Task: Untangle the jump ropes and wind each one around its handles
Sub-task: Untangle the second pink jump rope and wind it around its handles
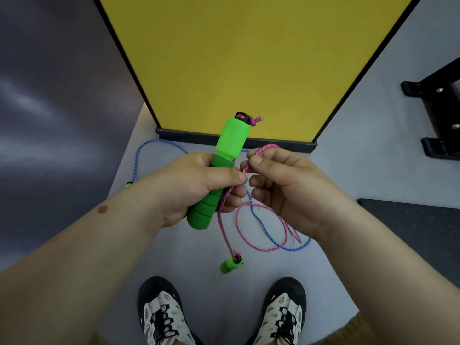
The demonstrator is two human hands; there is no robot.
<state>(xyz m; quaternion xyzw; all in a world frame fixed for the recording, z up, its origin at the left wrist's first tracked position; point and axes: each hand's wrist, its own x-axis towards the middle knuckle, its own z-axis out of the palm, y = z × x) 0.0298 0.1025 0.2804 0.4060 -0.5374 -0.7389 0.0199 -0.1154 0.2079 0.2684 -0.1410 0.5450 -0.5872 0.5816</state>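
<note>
While a green handle point(224, 165) is gripped in the left hand point(199, 188), the pink rope point(258, 232) is pinched by the right hand point(286, 185); no winding is seen yet. On the floor point(348, 170), the blue rope point(139, 160) is crossed by pink loops, so most work is judged left.

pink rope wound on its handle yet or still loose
Mostly loose: the pink rope lies looped on the floor, beside the green handle.

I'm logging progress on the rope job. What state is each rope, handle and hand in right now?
Left hand: grips the green handle.
Green handle: held upright, no full turns visible.
Right hand: pinches the pink rope.
Pink rope: looped over the right fingers, rest slack on the floor.
Second green handle: dangling from the pink rope.
Blue rope: loose on the floor, crossing the pink one.
</note>
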